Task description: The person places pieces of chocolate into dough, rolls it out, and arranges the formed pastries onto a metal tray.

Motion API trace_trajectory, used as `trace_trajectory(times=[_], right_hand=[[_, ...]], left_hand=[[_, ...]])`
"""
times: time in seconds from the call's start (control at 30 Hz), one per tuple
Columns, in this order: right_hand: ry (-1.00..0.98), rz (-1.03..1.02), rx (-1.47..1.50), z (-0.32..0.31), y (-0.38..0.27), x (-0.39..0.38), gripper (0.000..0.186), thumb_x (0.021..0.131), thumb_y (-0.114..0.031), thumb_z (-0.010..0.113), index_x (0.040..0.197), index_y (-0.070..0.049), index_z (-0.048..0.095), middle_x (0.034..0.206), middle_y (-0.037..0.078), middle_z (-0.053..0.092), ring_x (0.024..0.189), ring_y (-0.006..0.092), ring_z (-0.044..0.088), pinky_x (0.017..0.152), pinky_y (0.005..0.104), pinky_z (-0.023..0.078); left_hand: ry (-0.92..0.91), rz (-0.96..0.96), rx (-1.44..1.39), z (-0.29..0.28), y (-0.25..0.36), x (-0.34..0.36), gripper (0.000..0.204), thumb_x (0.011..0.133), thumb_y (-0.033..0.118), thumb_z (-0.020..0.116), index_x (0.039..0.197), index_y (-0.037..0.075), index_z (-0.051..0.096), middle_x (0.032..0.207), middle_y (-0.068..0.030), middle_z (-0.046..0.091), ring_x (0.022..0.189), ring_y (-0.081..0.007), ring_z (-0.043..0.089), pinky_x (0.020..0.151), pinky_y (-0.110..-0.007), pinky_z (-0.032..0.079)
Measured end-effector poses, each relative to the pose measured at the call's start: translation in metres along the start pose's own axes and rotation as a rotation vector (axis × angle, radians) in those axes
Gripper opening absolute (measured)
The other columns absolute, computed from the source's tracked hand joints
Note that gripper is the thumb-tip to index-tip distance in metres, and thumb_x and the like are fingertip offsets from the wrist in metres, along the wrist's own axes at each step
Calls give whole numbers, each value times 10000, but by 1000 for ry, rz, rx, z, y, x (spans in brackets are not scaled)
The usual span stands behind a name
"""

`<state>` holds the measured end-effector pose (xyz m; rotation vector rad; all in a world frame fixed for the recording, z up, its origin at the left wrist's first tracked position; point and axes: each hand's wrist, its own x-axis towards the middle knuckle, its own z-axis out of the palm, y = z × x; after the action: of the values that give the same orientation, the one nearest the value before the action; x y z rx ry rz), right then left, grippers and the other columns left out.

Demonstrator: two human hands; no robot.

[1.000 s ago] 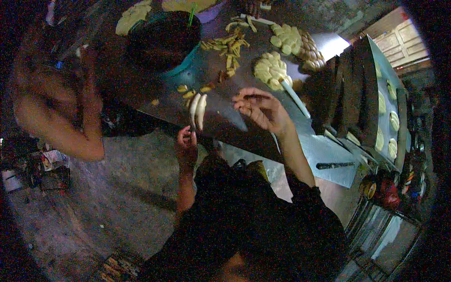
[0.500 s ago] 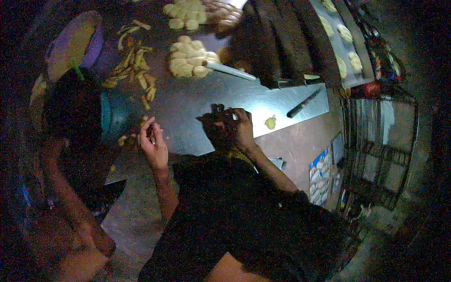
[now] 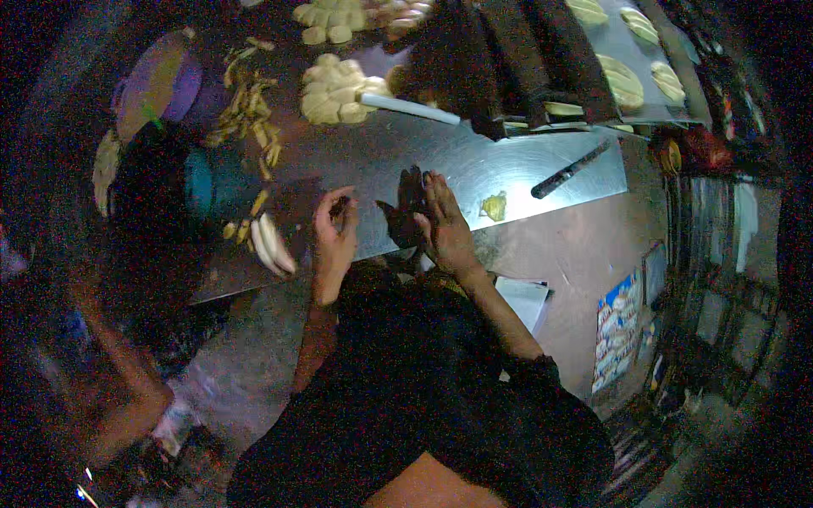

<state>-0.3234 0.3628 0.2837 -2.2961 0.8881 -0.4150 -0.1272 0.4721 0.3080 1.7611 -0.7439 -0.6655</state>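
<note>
My right hand [image 3: 446, 227] hovers over the metal sheet on the worktable, empty, its fingers stretched and the thumb apart; a dark shadow falls beside it. To its left my left hand [image 3: 335, 233] is raised, fingers loosely curved, with a gap between thumb and forefinger and nothing visible in it. Left of that hand lie two pale, long, blurred pieces [image 3: 271, 245]. A yellowish dab [image 3: 494, 206] sits on the sheet right of my right hand, and a dark knife [image 3: 570, 171] lies beyond it. Farther off, a white stick [image 3: 411, 108] touches a cluster of dough balls [image 3: 330, 91].
Yellow strips [image 3: 246, 110] are heaped at the left, near a purple basin [image 3: 174, 89] and a teal container [image 3: 199, 182]. Another person's arm [image 3: 127, 372] shows at the far left. Dark trays [image 3: 525, 63] and a tray of shaped dough [image 3: 656, 55] fill the far right. Papers [image 3: 522, 298] lie nearer.
My left hand has moved right, toward my right hand. My right hand's fingers have straightened. The two pale pieces now show where my left hand was. The whole view has shifted slightly.
</note>
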Motion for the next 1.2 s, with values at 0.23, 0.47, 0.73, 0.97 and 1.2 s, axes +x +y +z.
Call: trace_trajectory(times=[0.23,0.47,0.73,0.97,1.2], right_hand=[[-312,-588,-273,44,-29,29,624,1000,-354,498,1550,-118,323,1624,61,286,1499,299,248,1206,482,230],[-51,-526,-396,56,-16,111,529,1009,-366,499,1494,-166,431,1567,97,379,1454,315,338,1185,499,263],[-193,-498,-96,57,-120,227,182,921,-151,630,1045,-35,697,1036,186,674,1000,392,633,864,427,510],[-492,-644,-212,93,-95,243,279,790,-96,688,1064,-47,692,1040,170,683,987,398,641,853,436,529],[-946,-624,-600,55,-146,293,325,787,-154,649,1105,-114,701,990,158,703,952,370,659,807,437,543]], left_hand=[[239,35,267,-27,-31,-59,219,977,157,606,1156,36,641,1132,-114,659,1072,-241,621,944,-368,487],[286,-29,267,-44,-29,-64,235,993,204,586,1161,50,645,1137,-138,664,1084,-298,633,963,-390,475],[-70,-522,-1437,57,-129,37,349,914,200,650,1240,88,594,1173,-114,633,1120,-327,593,989,-425,460],[37,366,210,71,-47,47,432,925,243,599,1320,78,538,1337,-113,558,1256,-332,487,1036,-440,445],[-214,416,74,16,-91,-6,302,951,300,618,1194,128,665,1262,-122,646,1249,-280,556,1000,-415,468]])
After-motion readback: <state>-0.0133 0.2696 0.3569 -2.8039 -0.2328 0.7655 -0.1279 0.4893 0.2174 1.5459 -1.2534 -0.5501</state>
